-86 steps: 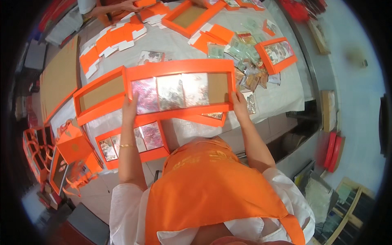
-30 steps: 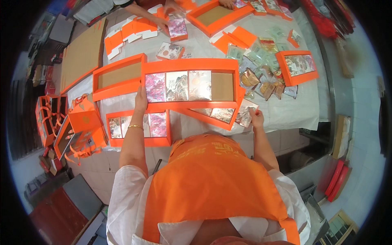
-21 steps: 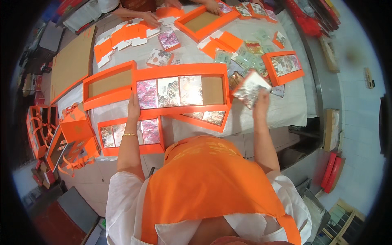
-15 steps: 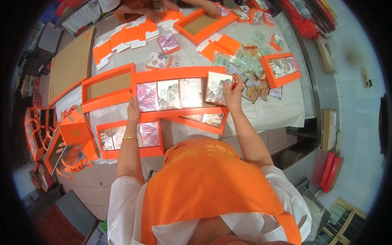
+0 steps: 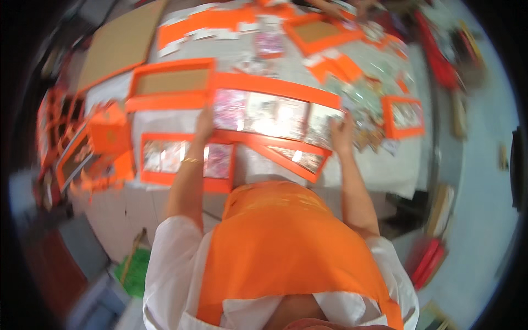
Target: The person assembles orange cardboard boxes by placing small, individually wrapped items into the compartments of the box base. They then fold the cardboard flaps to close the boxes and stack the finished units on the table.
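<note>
A long orange gift box [image 5: 278, 82] lies in front of me, holding a pink-purple printed small box [image 5: 229, 109], two paler ones beside it and a landscape-printed small box [image 5: 319, 124] at its right end. My left hand [image 5: 204, 124] grips the long box's left end. At the other end, my right hand [image 5: 341, 135] has its fingers curled at the right edge of the landscape-printed box, which now sits in line with the others. Motion blur hides the exact finger contact. Partly under the long box is another filled orange box [image 5: 300, 158], lying slantwise.
An orange tray [image 5: 171, 80] with a bare brown bottom stands at the left, above a filled orange box [image 5: 187, 157]. Orange gift bags [image 5: 107, 135] crowd the left edge. Small packets [image 5: 366, 104] and a filled box [image 5: 404, 116] lie right. Another person's hands [image 5: 330, 8] show at the far side.
The landscape-printed small box has gone down into the right end of the long box, and my right hand has moved to its right edge. My view has shifted and blurred.
</note>
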`<state>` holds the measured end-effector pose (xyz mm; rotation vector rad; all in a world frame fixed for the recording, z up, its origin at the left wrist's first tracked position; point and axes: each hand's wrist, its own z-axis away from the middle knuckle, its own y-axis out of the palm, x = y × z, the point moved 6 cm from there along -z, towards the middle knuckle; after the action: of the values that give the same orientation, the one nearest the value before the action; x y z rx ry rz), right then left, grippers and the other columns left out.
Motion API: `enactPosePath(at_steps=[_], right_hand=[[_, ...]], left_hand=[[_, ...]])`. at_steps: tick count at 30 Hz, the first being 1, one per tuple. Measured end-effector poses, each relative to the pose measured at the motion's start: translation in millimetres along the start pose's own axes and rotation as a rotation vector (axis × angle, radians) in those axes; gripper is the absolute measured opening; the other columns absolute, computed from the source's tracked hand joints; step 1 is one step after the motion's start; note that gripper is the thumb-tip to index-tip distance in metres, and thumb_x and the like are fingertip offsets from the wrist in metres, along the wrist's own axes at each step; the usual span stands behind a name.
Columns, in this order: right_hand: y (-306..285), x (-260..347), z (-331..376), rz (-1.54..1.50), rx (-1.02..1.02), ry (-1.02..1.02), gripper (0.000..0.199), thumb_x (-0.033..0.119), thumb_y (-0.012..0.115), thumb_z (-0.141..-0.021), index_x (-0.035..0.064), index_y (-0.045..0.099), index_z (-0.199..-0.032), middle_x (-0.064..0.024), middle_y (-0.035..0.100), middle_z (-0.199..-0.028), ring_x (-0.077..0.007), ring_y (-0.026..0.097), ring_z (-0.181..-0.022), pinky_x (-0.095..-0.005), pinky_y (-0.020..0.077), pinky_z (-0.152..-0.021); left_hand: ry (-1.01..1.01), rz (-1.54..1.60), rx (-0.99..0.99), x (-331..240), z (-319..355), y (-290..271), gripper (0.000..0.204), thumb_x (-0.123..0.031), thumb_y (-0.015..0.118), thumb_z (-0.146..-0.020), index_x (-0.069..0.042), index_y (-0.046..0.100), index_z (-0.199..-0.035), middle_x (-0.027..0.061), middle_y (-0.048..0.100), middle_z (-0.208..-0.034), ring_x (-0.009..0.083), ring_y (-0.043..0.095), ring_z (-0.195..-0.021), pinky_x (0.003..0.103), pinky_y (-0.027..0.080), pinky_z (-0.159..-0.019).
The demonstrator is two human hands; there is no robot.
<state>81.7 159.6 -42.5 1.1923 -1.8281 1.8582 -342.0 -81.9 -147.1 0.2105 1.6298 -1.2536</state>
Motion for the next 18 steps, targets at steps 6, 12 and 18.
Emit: enactPosePath(at_steps=[6, 12, 18], right_hand=[[-9, -35, 6, -0.259, 0.12, 0.306, 0.052, 0.016, 0.066, -0.093, -0.001, 0.044, -0.136, -0.0101, 0.063, -0.106, -0.015, 0.059, -0.085, -0.0301, 0.0491, -0.075], [6, -8, -1, -0.173, -0.105, 0.07, 0.041, 0.014, 0.059, -0.095, -0.0043, 0.051, -0.131, -0.0131, 0.063, -0.104, -0.0207, 0.06, -0.087, -0.0327, 0.0493, -0.08], [2, 16, 5, 0.134, -0.134, -0.051, 0.037, 0.007, 0.049, -0.095, -0.0073, 0.055, -0.128, -0.023, 0.059, -0.121, -0.035, 0.057, -0.111, -0.0398, 0.0452, -0.095]], left_hand=[[-0.143, 0.134, 0.02, -50, 0, 6, 0.057, -0.042, 0.038, -0.104, -0.001, 0.043, -0.143, 0.0279, 0.055, -0.134, 0.0413, 0.051, -0.127, 0.042, 0.04, -0.106], [-0.03, 0.154, -0.064, -58, 2, -2, 0.055, -0.04, 0.04, -0.102, -0.002, 0.043, -0.143, 0.0318, 0.061, -0.118, 0.0475, 0.057, -0.113, 0.05, 0.045, -0.096], [-0.08, 0.084, -0.034, -51, 0, 2, 0.055, -0.042, 0.039, -0.102, -0.007, 0.042, -0.144, 0.0312, 0.062, -0.117, 0.0479, 0.057, -0.111, 0.051, 0.046, -0.094]])
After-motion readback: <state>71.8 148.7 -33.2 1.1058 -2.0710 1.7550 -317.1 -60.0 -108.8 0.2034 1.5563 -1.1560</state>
